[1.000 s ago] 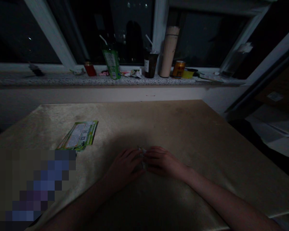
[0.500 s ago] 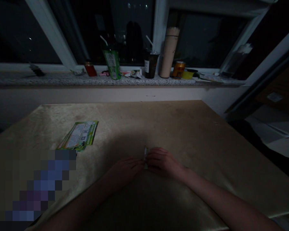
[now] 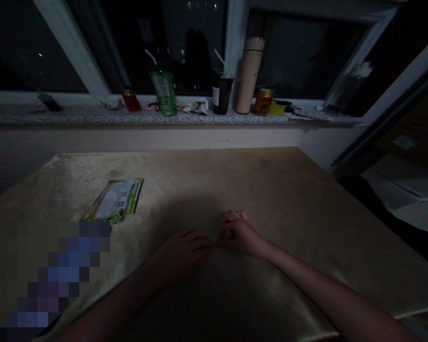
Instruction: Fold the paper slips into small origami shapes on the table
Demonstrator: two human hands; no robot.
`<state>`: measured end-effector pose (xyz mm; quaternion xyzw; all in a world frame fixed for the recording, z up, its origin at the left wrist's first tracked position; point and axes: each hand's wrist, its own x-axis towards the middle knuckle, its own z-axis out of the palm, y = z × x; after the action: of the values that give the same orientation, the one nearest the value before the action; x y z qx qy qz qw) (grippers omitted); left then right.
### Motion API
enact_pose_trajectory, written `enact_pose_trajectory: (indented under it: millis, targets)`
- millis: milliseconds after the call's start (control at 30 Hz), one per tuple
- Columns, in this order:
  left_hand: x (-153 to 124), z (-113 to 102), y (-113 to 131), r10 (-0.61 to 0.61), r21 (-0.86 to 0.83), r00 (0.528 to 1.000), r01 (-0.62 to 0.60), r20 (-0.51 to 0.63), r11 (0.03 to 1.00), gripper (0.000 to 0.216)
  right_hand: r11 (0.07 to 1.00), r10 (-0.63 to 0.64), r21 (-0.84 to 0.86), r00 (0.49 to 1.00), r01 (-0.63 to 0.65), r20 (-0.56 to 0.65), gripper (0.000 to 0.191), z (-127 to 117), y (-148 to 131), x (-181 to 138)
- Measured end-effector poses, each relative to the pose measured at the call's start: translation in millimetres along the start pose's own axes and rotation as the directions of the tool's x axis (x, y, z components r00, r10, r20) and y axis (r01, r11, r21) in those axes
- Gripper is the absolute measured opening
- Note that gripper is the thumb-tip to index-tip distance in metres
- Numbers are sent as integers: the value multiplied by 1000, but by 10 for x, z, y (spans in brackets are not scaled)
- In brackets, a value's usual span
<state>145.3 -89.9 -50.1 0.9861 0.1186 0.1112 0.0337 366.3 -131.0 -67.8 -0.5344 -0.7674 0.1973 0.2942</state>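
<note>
In dim light both my hands rest on a beige table (image 3: 288, 190), fingertips meeting near its front middle. My right hand (image 3: 239, 233) is curled closed around a small pale folded slip (image 3: 218, 232), which stands on edge between the hands. My left hand (image 3: 183, 254) lies low on the table, its fingertips pinched at the slip's lower end. What the slip is cannot be made out in the dark.
A green printed leaflet (image 3: 116, 200) lies on the table to the left. On the stone windowsill (image 3: 92, 116) behind stand a green carton with straw (image 3: 163, 91), a dark cup (image 3: 221, 92), a tall beige tumbler (image 3: 248, 76) and an orange can (image 3: 263, 101).
My right hand has curled tighter around the slip and lifted slightly away from me. My left hand has slid back and flattened, keeping only its fingertips on the slip.
</note>
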Motion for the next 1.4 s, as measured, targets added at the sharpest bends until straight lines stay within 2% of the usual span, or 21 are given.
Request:
enact_pose_trajectory:
  millis: [133, 300, 533, 700, 867, 1000, 1400]
  targets:
    - [-27, -26, 12, -10, -28, 1000, 9, -23, 1000, 27, 1000, 1, 8, 1000, -1, 17, 13, 7, 8, 3]
    - [-34, -67, 5, 56, -36, 998, -56, -7, 998, 29, 999, -5, -35, 999, 6, 39, 11, 18, 10, 1]
    - [-30, -41, -18, 85, -12, 996, -85, 16, 996, 29, 996, -32, -86, 996, 39, 77, 10, 24, -20, -7]
    - [-40, -4, -27, 68, -2, 997, -68, 33, 998, 31, 998, 55, -42, 995, -52, 84, 21, 5, -27, 31]
    - [-29, -40, -3, 28, 4, 999, -28, 26, 1000, 32, 994, 108, -20, 980, -106, 169, 11, -26, -38, 136]
    - [-18, -65, 8, 0, 5, 1000, 0, 21, 1000, 30, 989, 145, -22, 966, -144, 213, 14, -56, -60, 187]
    - [-6, -44, 15, 32, 34, 999, -31, -23, 999, 24, 989, 145, 5, 974, -148, 177, 14, -29, -24, 173]
